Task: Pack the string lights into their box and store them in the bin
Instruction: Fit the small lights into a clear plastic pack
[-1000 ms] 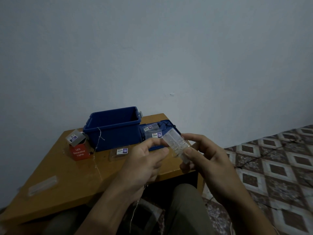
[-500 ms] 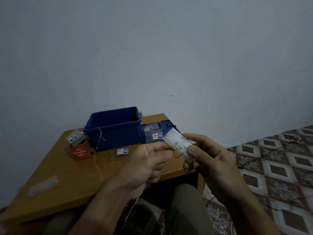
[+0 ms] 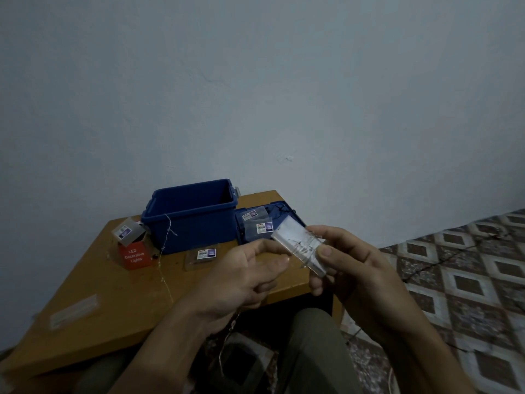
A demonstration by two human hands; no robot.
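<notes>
My right hand grips a clear plastic battery case with thin wire wound around it, held above the table's front right corner. My left hand pinches the fine string-light wire right beside the case; the wire trails down from that hand toward my lap. The open blue bin stands at the back of the wooden table. A red box marked "LED Decorative Lights" with its grey flap up sits left of the bin. Another wire strand hangs over the bin's front wall.
The blue bin lid lies right of the bin with small labelled clear packets on it. Another packet lies in front of the bin, and a clear strip near the table's left front. Patterned floor tiles spread to the right.
My left hand has slid slightly right and closer to the case, pinching the wire beside it. The case has tilted a little in my right hand.
</notes>
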